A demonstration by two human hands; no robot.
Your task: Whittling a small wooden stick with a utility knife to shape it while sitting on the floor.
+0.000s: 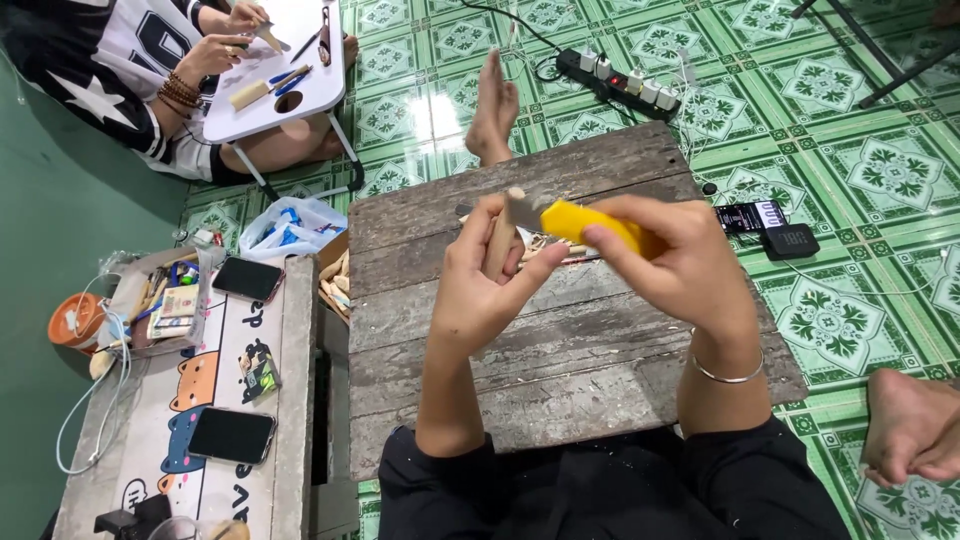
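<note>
Left hand [480, 280] grips a stick [500, 235] upright over the board [560, 360]; fingers hide its lower end. At 3 o'clock, right hand [680, 265] clenches a yellow knife [585, 222], handle mostly covered, blade on the stick.

Before me at the frame's centre sits my worn grey plank surface [560, 330], with pale wood shavings [545, 248] on it. It stands on the green patterned tile floor [850, 130], where a power strip [618, 82] lies at upper right.
</note>
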